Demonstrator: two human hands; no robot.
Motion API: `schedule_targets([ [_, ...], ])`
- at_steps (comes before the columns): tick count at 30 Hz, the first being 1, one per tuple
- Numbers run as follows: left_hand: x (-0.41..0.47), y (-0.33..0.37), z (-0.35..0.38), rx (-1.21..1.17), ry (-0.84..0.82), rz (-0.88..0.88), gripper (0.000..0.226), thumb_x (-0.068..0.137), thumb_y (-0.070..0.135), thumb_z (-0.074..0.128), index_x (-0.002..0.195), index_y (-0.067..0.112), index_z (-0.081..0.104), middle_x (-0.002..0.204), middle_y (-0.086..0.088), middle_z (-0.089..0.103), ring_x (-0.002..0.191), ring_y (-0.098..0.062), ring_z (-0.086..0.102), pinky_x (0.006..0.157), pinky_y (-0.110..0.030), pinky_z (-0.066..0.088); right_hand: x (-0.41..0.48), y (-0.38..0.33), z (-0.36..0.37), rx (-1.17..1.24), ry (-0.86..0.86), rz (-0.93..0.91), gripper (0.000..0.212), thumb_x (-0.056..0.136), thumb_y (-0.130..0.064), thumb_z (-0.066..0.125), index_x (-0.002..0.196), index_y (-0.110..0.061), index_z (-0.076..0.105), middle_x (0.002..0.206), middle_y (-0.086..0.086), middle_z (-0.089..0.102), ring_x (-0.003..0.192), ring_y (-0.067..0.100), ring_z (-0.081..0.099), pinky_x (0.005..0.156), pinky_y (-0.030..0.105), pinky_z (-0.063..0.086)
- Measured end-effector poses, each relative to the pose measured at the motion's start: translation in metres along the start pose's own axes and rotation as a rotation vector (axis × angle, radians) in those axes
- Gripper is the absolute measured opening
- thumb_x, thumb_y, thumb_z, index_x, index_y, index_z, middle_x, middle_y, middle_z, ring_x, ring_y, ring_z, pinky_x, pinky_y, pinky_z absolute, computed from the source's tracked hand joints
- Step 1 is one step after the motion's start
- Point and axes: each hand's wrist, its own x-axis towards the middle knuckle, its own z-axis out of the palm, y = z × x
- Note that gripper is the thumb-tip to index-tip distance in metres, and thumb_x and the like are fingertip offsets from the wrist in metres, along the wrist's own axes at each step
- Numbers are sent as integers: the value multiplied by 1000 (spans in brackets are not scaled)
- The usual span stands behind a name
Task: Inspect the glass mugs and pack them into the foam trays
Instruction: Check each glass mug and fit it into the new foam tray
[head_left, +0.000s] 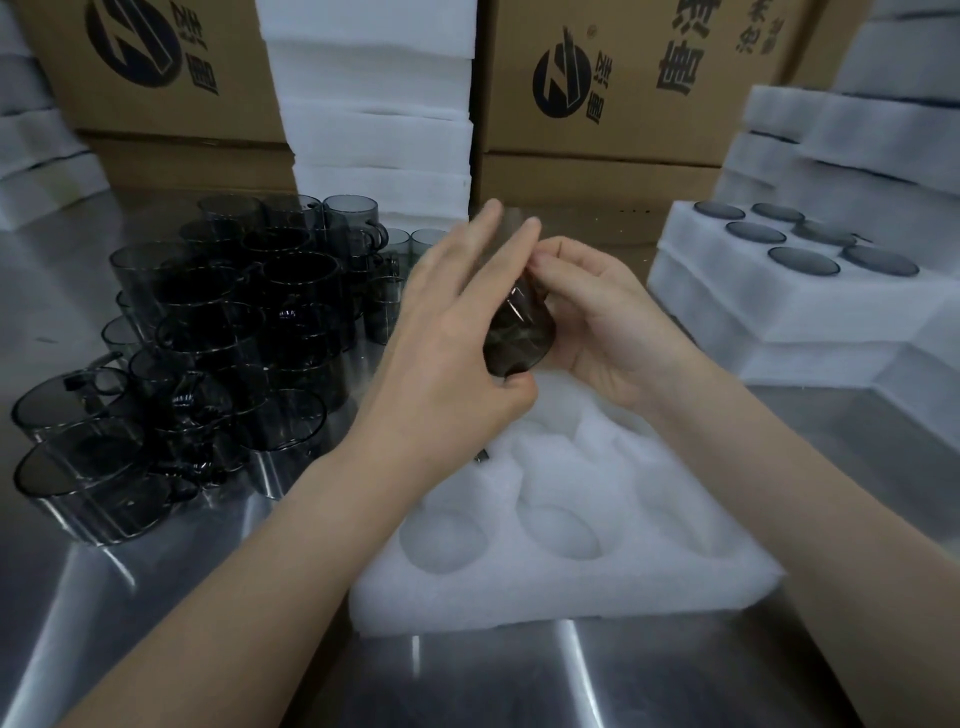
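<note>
A steel table (519, 675) bears a white foam tray (519, 587) with round hollows. Above it, two hands hold one smoky grey glass mug (519, 332), tilted and blurred, base toward the camera. The left hand (447, 338) lays its fingers along the side, thumb tucked under the base; the right hand (608, 322) curls round the other side. To the left, a heap of dark mugs (234, 338). To the right, a filled tray (769, 312). Behind, foam stacks (379, 104) and cardboard boxes (623, 78) with a dark round logo and Chinese characters I cannot read.
</note>
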Motion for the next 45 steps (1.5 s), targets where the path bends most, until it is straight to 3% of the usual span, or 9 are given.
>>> schedule_targets([
  [5,0,-1,-3,-32,111,-96,78,63,-16,56,133,19,54,121,6,45,118,-20,47,100,-17,36,3,2,3,-166,60,-30,36,96,-13,53,60,-11,53,61,-1,49,69,18,52,68,41,57],
  [10,1,-1,-3,-70,149,-50,72,66,-18,59,129,17,58,132,-3,51,126,-17,47,108,-28,36,1,-2,3,-140,6,65,44,101,-24,47,57,-15,49,53,-5,44,49,15,40,47,26,39],
  [14,2,-1,-2,-56,175,-11,60,71,-8,72,125,15,61,128,-2,56,122,-12,51,105,-21,37,1,-4,4,36,44,128,49,97,-18,44,48,-16,49,50,-2,39,47,15,33,44,25,38],
  [18,1,1,-4,-84,243,-16,54,69,9,81,120,14,64,113,10,58,108,0,52,95,-7,36,-1,-6,-1,135,-73,113,36,87,-26,49,54,-14,54,54,-2,40,50,13,34,47,23,39],
  [23,-1,2,-7,-306,283,-211,50,71,31,82,115,24,60,107,9,67,103,-7,63,94,-32,51,-1,-6,-6,211,-263,13,13,90,-20,50,88,-12,61,70,-1,39,52,6,37,47,18,36],
  [27,0,2,-7,-454,312,-315,40,70,38,79,105,26,62,94,13,71,91,0,68,86,-27,55,0,-2,-4,122,-236,-58,19,93,-10,49,95,-14,68,64,-4,49,48,4,35,44,18,30],
  [33,0,3,-4,-423,272,-282,40,71,38,78,105,26,61,92,17,70,89,2,67,85,-28,56,0,-2,-1,82,-119,-65,22,86,-31,56,74,-19,70,66,4,34,48,8,34,44,21,29],
  [41,1,2,-1,-260,152,-192,47,67,31,84,105,27,57,92,18,65,88,3,62,85,-23,51,1,-4,2,-95,74,22,49,74,-64,54,49,-22,55,51,-4,38,45,10,37,47,21,38],
  [45,2,-3,-4,-344,299,-360,48,60,50,85,95,30,58,87,20,69,84,6,65,81,-25,55,-1,-2,2,-3,-39,-43,33,80,-43,73,101,-20,66,78,7,57,64,15,53,59,27,50],
])
